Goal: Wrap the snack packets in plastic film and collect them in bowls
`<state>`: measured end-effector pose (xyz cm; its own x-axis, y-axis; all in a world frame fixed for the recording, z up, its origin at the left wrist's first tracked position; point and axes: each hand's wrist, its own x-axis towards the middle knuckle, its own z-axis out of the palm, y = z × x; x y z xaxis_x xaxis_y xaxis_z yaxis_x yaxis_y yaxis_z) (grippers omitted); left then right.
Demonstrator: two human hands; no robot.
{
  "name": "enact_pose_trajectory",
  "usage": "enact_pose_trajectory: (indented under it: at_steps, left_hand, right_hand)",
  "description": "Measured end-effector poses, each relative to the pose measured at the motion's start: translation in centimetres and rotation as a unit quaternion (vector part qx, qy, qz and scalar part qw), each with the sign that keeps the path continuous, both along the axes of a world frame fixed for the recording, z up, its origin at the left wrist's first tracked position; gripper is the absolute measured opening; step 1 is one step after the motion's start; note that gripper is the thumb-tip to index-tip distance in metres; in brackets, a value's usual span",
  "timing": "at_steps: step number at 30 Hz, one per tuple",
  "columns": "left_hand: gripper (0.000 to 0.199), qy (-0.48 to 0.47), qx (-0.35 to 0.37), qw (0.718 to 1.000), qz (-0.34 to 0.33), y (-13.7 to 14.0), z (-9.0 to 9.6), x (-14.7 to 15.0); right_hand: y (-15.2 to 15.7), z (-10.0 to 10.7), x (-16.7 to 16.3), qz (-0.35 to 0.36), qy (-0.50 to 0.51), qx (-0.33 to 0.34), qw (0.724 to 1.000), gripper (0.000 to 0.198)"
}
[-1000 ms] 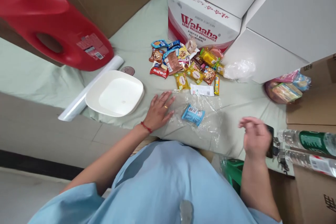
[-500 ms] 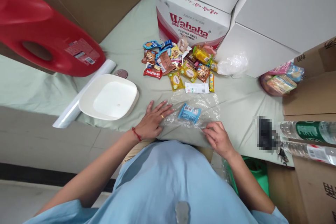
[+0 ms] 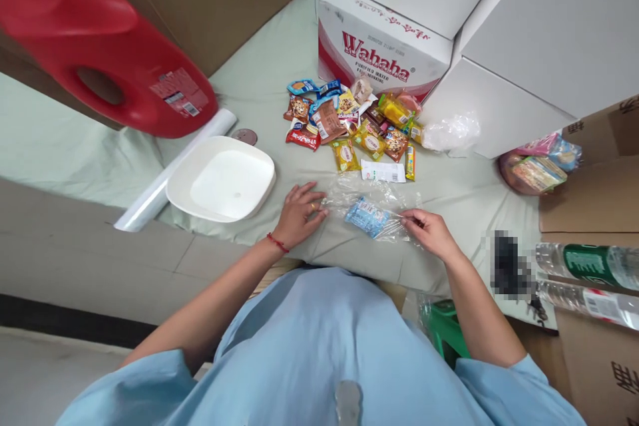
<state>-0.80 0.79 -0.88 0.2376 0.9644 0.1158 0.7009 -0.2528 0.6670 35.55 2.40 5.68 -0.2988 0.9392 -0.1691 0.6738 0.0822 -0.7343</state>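
A blue snack packet (image 3: 367,216) lies at the front of the cloth-covered surface, seen through a thin sheet of clear plastic film (image 3: 394,196). My right hand (image 3: 430,231) pinches the film's right side between thumb and fingertips, drawing wrinkles across the packet. At the opposite side, my left hand (image 3: 301,213), with a ring and a red cord bracelet, has its thumb and fingers closed on the left edge of the film. Just beyond the film lie a white wrapped packet (image 3: 383,172) and a pile of small wrapped snacks (image 3: 344,120).
To the left are a white bowl (image 3: 219,213), a clear plastic roll (image 3: 174,170), a brown disc (image 3: 245,137) and a large red jug (image 3: 124,60). A Wahaha carton (image 3: 382,56) stands behind the snacks. Crumpled plastic (image 3: 452,133) and bottles (image 3: 589,266) are to the right.
My right hand has moved right and slightly up, pulling the film across the blue packet. The left hand's fingers have drawn together at the film's edge. The view has shifted slightly.
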Motion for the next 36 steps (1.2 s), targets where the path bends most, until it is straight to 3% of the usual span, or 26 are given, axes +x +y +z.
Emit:
enact_pose_trajectory:
  at_steps: [2,5,9,14,16,18,20,22,25,27,31,36]
  left_hand:
    - [0.027,-0.007,-0.002,1.0,0.023,0.3,-0.1,0.3]
    - [0.021,-0.005,0.003,0.999,0.05,0.6,-0.3,0.7]
    - [0.021,-0.007,0.045,0.994,0.101,0.5,-0.2,0.8]
    - [0.026,0.03,0.157,0.967,0.199,-1.8,1.9,1.2]
    - [0.027,0.048,0.2,0.964,0.167,-3.0,3.1,2.1]
    - [0.033,0.073,0.218,0.971,0.066,-3.8,4.1,3.6]
    - [0.043,0.11,0.195,0.973,-0.045,-3.9,4.6,5.4]
    - [0.049,0.154,0.147,0.971,-0.108,-3.4,4.7,7.1]
    - [0.051,0.192,0.083,0.969,-0.134,-2.4,4.3,8.7]
    - [0.049,0.191,0.06,0.97,-0.136,-2.0,3.9,9.1]
    - [0.046,0.145,0.017,0.981,-0.125,-2.0,3.4,9.0]
    - [0.045,-0.075,-0.027,0.99,-0.113,-2.3,2.3,7.6]
  right_hand:
    - [0.7,-0.8,0.4,-0.013,0.003,-0.025,1.0,0.035]
    - [1.7,-1.3,1.3,-0.004,-0.061,-0.012,0.998,0.033]
    - [3.6,-0.3,1.9,0.035,-0.188,0.068,0.979,0.028]
    - [6.9,0.6,-0.9,0.078,-0.208,0.175,0.959,0.033]
    - [8.3,0.1,-2.9,0.101,-0.2,0.179,0.958,0.042]
    - [9.5,-0.7,-4.9,0.112,-0.2,0.163,0.96,0.055]
    - [10.3,-1.3,-6.4,0.107,-0.208,0.138,0.962,0.062]
    - [10.6,-1.3,-7.2,0.094,-0.206,0.105,0.968,0.054]
    - [9.7,-0.4,-7.2,0.102,-0.153,0.059,0.981,0.026]
    - [8.0,0.4,-6.9,0.145,-0.101,0.06,0.982,0.02]
    - [2.7,0.7,-6.9,0.24,-0.113,0.086,0.96,0.034]
    - [-2.3,-1.8,-8.0,0.223,-0.215,0.143,0.94,0.053]
